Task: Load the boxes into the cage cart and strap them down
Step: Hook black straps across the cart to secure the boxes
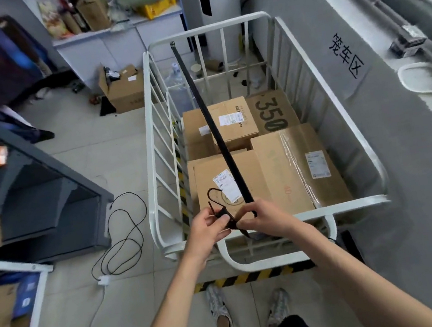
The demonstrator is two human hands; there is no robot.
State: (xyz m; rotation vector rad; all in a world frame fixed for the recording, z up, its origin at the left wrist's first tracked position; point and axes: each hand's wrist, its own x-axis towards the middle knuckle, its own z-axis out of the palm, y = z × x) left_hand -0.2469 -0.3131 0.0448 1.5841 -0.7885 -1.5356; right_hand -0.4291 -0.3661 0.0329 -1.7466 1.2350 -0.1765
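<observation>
Strap point(214, 124) over boxes point(242, 176), both hands point(208, 226) gripping

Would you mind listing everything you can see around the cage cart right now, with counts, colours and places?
cage cart: one, white, centre of the floor
boxes in cart: at least four, brown cardboard, on the cart bed
strap: one, black, runs from the cart's far rail to the hands
hook: one, black, at the strap's near end by the left hand
open box: one, brown, on the floor left of the cart
cable: one, black, looped on the floor left of the cart
shelf unit: one, dark grey, far left
shoes: two, grey-white, bottom centre
left hand: holding the strap's hook end
right hand: pinching the strap
</observation>
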